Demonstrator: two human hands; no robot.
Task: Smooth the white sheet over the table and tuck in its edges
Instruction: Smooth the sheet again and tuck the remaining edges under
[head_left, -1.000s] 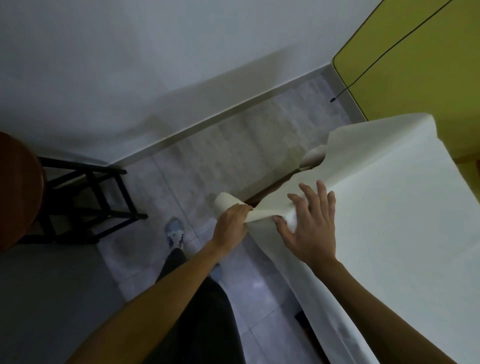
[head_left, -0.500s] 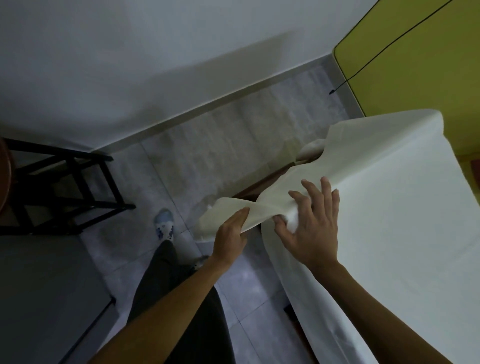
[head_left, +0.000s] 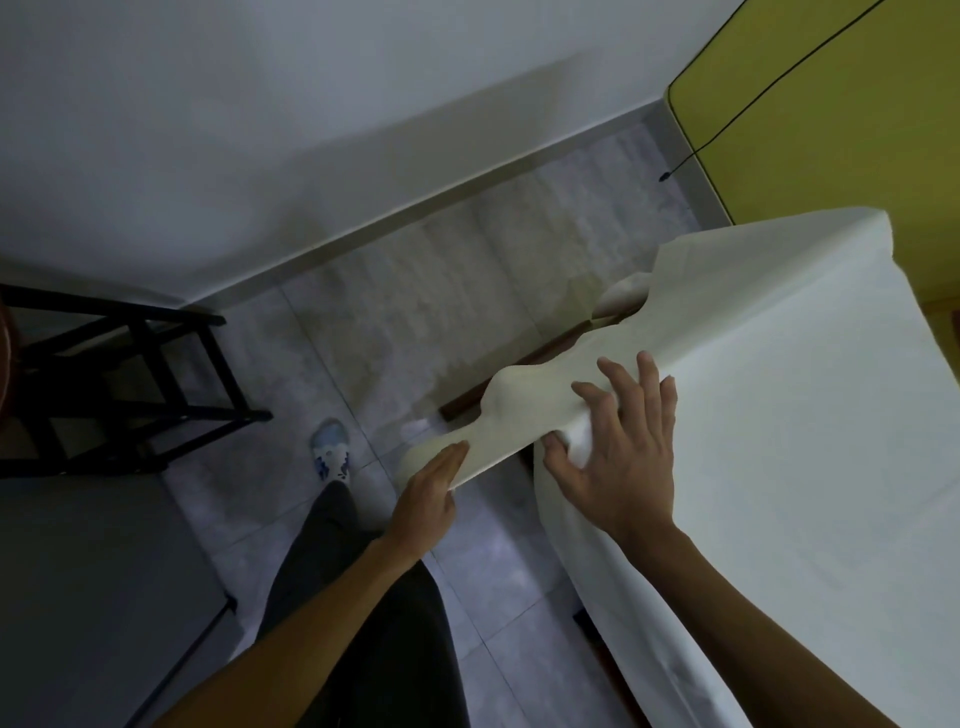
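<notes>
The left hand (head_left: 423, 501) pinches a loose flap of the white sheet (head_left: 779, 467), thumb on top, holding it out past the table's side. Just right of that grip, the right hand (head_left: 623, 457) lies on the sheet with fingers spread, thumb tucked under a fold. Beyond both hands the sheet bunches, baring the table (head_left: 524, 366) edge.

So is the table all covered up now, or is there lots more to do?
Partly done. The thin white sheet already lies flat over most of the tabletop. Right now the left hand pulls a loose flap out past the side, while the right hand presses the sheet at the edge. Left to do: a strip of the dark wooden table edge shows bare, and that side is not tucked in.
</notes>
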